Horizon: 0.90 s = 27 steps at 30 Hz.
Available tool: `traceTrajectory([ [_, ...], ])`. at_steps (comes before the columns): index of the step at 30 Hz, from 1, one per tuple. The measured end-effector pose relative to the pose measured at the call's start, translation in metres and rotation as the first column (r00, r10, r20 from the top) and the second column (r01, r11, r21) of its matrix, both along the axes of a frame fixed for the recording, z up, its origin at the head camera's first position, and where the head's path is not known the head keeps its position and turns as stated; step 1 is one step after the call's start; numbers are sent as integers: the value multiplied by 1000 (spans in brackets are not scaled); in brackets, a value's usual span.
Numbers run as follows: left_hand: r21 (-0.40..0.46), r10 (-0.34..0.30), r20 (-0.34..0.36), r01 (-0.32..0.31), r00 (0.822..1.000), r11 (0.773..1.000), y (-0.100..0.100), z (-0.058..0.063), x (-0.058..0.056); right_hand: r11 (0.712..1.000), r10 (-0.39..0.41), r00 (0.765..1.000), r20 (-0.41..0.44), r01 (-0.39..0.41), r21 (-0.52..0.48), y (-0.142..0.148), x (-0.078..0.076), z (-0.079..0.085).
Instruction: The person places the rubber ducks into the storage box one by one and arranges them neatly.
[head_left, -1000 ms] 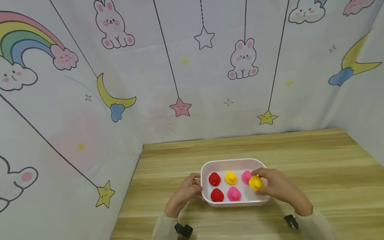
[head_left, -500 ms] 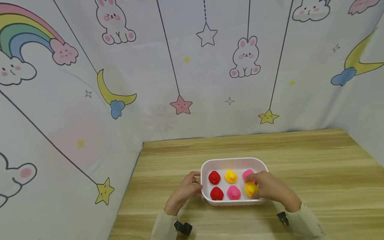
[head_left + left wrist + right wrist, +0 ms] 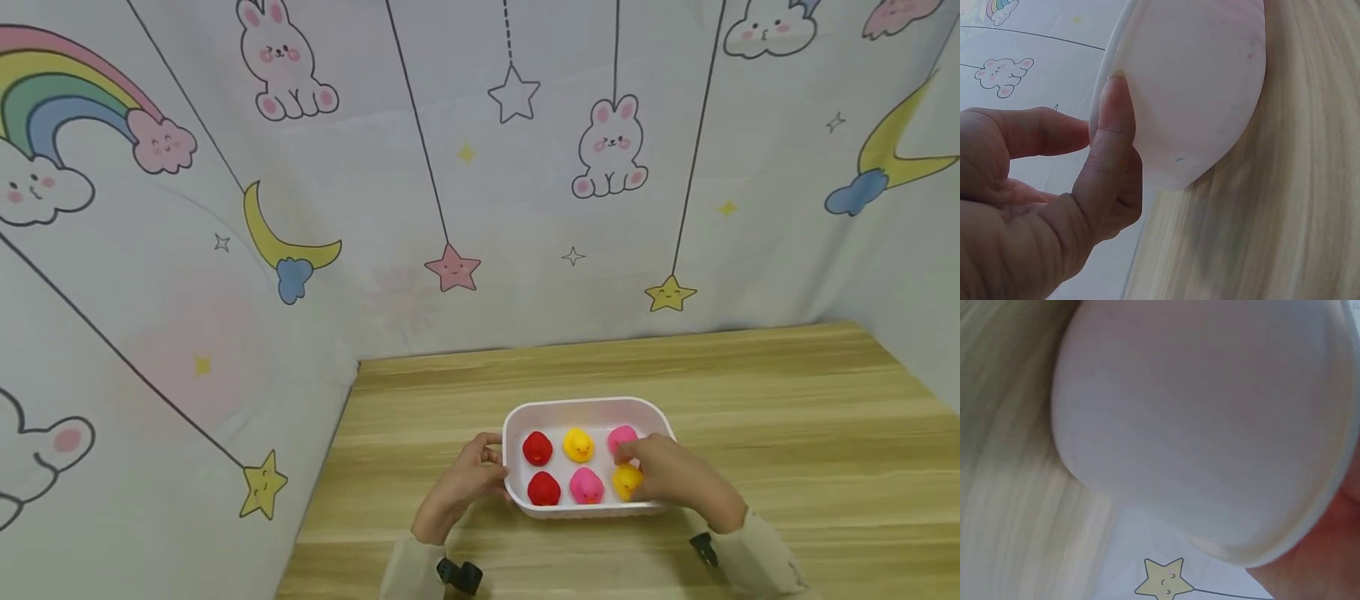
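A white plastic basket (image 3: pixel 570 507) with a rounded rim stands on the table in the head view. My left hand (image 3: pixel 474 472) holds its left end; in the left wrist view the thumb (image 3: pixel 1110 119) lies against the outer wall and a finger meets the rim. My right hand (image 3: pixel 663 468) reaches over the right end, fingers curled on a yellow rubber duck (image 3: pixel 626 481) at the front right inside. Left of that duck sit a pink duck (image 3: pixel 587 486) and a red one (image 3: pixel 543 489). Behind are a red duck (image 3: pixel 537 448), a yellow duck (image 3: pixel 578 445) and a pink duck (image 3: pixel 622 438), partly covered by my right hand.
The wood-grain table (image 3: pixel 787 417) extends around the basket. White cloth walls (image 3: pixel 525 208) printed with rabbits, stars and moons rise behind it and on both sides. A dark strap piece (image 3: pixel 459 575) sits at my left cuff, another (image 3: pixel 703 548) at my right.
My right hand has moved left and down into the basket with the yellow duck, which now sits low in the front row. My left hand stays at the basket's left end.
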<state>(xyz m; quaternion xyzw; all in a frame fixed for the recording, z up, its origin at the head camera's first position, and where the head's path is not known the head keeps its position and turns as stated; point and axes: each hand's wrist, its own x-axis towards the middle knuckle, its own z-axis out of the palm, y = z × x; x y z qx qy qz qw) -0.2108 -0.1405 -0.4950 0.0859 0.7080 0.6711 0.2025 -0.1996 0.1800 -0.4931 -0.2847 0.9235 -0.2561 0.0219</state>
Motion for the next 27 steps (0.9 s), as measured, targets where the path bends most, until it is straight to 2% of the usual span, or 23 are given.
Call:
traceTrajectory([
  [8,-1,14,-7,-14,1000,1000,-3,-3,-1,1000,-3,999,-51,4,22,-7,-3,-2],
  [12,-2,27,-12,-27,1000,1000,-4,-3,-3,998,-60,998,21,60,-7,-6,-2,5],
  [15,-5,26,-16,-26,1000,1000,-5,-1,-3,995,-81,996,23,82,-53,-1,2,9],
  [18,-14,21,-25,-22,999,1000,-6,0,-5,995,-72,995,-65,67,-80,7,7,12],
  [21,-29,15,-30,-16,999,999,-6,-1,-6,993,-100,983,-151,89,-77,15,12,13],
  [25,-55,3,-40,-5,999,998,-9,1,-6,986,-153,957,-247,133,-96,22,18,13],
  [27,-124,-10,-98,-2,995,992,-11,2,-6,983,-169,939,-298,138,-122,26,20,12],
])
